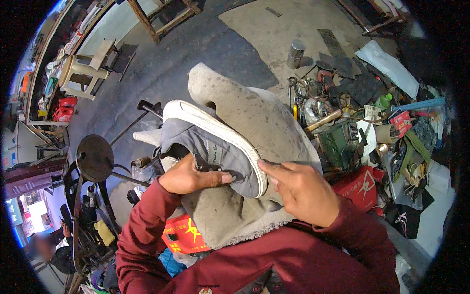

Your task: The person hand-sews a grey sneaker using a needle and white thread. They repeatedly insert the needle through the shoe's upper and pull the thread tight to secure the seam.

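A grey fabric shoe (227,149) with a white rubber sole (215,125) lies tilted on its side on a stained beige cloth (259,110) over my lap. My left hand (193,176) grips the shoe at its opening, the thumb along the upper and the other fingers hidden. At the sole's edge by the toe is my right hand (301,188), its index fingertip against the rim and the other fingers curled in. Thin pale thread (267,153) loops loosely beside those fingertips. Whatever the curled fingers hold is hidden.
A black metal stand with a round plate (94,158) is at my left. Tools, a green metal box (338,147) and a red box (360,188) crowd the right. Farther off are a metal cylinder (295,54) and a beige plastic stool (81,76). Another person (46,247) is at lower left.
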{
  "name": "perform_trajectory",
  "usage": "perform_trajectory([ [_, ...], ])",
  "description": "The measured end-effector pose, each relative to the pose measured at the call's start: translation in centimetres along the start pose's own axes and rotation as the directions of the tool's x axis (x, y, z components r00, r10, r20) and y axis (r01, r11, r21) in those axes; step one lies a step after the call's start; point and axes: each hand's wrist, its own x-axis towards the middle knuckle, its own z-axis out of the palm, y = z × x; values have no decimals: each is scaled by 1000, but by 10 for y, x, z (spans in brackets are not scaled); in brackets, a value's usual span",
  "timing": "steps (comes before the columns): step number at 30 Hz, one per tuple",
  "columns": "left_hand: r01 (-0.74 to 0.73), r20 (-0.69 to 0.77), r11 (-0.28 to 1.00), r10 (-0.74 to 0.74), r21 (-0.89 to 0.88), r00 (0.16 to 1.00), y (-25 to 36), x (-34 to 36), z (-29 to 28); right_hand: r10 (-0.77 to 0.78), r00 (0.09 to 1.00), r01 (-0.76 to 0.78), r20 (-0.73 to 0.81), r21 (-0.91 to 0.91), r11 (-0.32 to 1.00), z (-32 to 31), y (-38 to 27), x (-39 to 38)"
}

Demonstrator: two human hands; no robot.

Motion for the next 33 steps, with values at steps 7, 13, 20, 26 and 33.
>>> perform_trajectory([
  [7, -48, -75, 998, 50, 29, 996, -8, 13, 20, 82, 958, -106, 276, 75, 992, -29, 3, 38],
  [13, -198, -272, 962, 244, 186, 931, -22, 18, 31, -56, 985, 59, 161, -10, 998, -13, 11, 41],
  [20, -113, -263, 993, 102, -27, 959, -16, 15, 24, -149, 980, 126, 134, 164, 978, -20, 35, 38],
  [26, -84, -251, 996, 79, -9, 965, -10, 11, 24, 59, 923, -176, 379, 281, 944, -37, 40, 44],
  [33, -110, -321, 984, 151, 142, 935, -14, 17, 36, -151, 965, 135, 216, 90, 987, -34, 33, 48],
])
